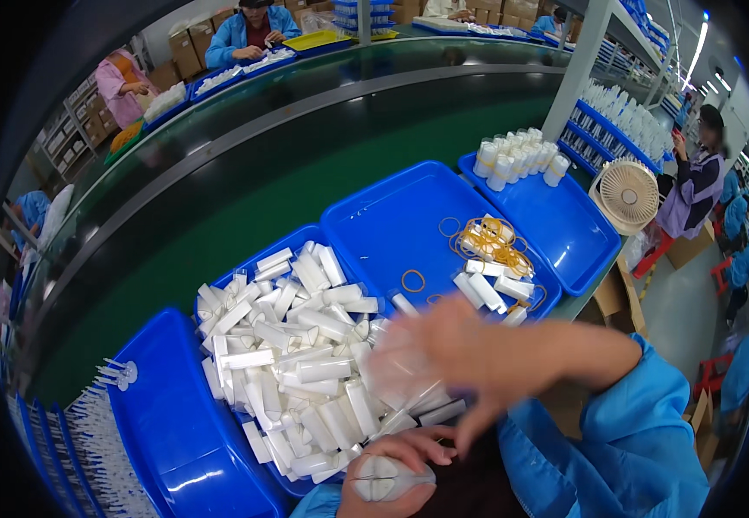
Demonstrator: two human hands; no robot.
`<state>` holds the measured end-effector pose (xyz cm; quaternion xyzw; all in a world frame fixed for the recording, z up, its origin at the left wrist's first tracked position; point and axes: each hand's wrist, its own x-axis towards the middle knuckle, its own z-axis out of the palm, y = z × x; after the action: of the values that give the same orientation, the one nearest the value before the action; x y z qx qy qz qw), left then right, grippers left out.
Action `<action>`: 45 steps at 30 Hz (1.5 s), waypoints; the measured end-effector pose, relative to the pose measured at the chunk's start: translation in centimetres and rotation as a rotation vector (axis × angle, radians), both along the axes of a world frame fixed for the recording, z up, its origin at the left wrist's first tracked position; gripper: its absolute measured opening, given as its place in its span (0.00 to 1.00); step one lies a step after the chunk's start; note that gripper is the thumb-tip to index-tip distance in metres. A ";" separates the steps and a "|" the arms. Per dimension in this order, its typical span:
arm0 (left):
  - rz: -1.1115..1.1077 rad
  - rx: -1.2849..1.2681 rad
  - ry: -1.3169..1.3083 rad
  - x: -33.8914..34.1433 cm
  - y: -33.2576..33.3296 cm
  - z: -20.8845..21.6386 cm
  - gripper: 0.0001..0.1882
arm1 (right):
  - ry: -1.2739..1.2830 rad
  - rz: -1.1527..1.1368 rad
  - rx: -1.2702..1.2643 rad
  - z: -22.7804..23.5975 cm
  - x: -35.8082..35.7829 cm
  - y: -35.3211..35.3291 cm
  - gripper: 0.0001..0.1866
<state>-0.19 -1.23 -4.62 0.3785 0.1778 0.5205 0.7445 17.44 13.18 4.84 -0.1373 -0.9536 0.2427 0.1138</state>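
Observation:
At the lower edge, my left hand [409, 447] is wrapped round a small bundle of white tube-like pieces [380, 480], whose rounded ends face up. My right hand [469, 350] reaches across from the right, over the near right side of a blue tray heaped with loose white pieces [305, 345] in clear plastic. Motion smears its fingers, so what they hold, if anything, does not show. Beyond it, a blue tray [383, 216] contains a tangle of tan rubber bands [500, 246] and several white pieces [482, 292].
Banded white bundles [517, 157] stand in the far right tray [564, 233], near a beige fan [626, 197] and a metal post [577, 73]. Another blue tray [167, 414] lies at left, beside stacked racks of clear parts [90, 449]. Behind runs a green conveyor belt [245, 181]; people work across it.

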 end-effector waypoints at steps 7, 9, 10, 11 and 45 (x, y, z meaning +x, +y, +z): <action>0.039 -0.202 -0.005 -0.3 0.3 3.2 0.14 | -0.111 -0.750 0.229 -5.8 7.9 14.0 0.09; 0.089 -0.199 0.047 -0.1 0.3 3.4 0.14 | -0.259 -0.769 0.283 -7.1 8.3 16.0 0.07; 0.119 -0.199 0.075 0.0 0.2 3.4 0.14 | -0.302 -0.751 0.222 -7.7 8.1 16.8 0.07; 0.133 -0.177 0.100 0.1 0.2 3.6 0.14 | -0.346 -0.735 0.161 -8.2 8.0 17.5 0.06; 0.692 0.176 0.742 0.1 -0.6 3.2 0.57 | 0.351 0.286 -1.255 0.7 -0.2 -4.0 0.15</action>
<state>-0.05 -1.86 -1.38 0.5179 0.5004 0.5800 0.3808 17.26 9.20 5.52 -0.0082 -0.6074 0.7832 0.1327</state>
